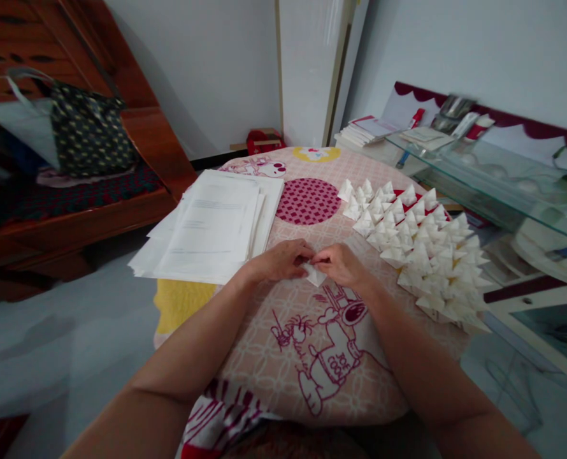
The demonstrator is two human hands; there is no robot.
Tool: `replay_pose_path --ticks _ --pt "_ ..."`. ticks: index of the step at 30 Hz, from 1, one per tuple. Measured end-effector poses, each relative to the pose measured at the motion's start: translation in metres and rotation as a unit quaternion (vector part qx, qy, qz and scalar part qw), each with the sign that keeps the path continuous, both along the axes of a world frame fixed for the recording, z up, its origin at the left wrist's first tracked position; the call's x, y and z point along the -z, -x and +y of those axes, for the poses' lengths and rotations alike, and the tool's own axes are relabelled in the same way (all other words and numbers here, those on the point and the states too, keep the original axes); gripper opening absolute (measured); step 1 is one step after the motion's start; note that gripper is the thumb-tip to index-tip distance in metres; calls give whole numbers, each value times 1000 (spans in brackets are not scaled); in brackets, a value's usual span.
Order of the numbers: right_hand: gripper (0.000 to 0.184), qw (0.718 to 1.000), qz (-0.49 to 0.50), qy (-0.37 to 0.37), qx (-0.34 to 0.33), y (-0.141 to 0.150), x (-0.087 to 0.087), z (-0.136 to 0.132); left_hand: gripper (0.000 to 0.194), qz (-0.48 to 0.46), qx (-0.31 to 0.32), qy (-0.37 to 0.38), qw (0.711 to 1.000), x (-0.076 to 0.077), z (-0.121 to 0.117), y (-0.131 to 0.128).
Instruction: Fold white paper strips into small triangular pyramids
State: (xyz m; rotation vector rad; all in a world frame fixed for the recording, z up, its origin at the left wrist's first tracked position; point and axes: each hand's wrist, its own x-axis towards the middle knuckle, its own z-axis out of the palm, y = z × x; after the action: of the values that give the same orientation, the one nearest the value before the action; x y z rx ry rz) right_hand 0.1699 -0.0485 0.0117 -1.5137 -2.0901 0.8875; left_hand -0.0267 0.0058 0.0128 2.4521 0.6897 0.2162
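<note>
Over the middle of the cloth-covered table, a small piece of folded white paper is pinched between my two hands. My left hand grips its left side with the fingers curled. From the right, my right hand holds its upper edge between thumb and fingers. Part of the paper is hidden behind the fingers. To the left of my hands lies a stack of white paper sheets, the top one with faint print. Rows of pointed folded paper pieces stand close together on the right.
A glass shelf with several items runs along the right wall, near the table's edge. Booklets are piled at the back right. On the left, a wooden bench holds a dark patterned bag.
</note>
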Motion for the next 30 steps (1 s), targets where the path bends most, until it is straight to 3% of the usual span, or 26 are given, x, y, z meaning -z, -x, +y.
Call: replay_pose_path --ticks 5,11,18,30 --pt "25 999 -36 -1 -27 -2 2 1 40 -66 -11 84 994 4 9 8" --pt "26 999 -45 6 -18 -3 2 0 30 -97 -49 136 985 16 11 7" --pt "26 998 -40 -11 -39 -2 3 1 47 -80 -3 90 993 20 14 8" --pt "12 996 -60 15 -67 -6 -2 -4 47 -54 2 23 998 13 8 3"
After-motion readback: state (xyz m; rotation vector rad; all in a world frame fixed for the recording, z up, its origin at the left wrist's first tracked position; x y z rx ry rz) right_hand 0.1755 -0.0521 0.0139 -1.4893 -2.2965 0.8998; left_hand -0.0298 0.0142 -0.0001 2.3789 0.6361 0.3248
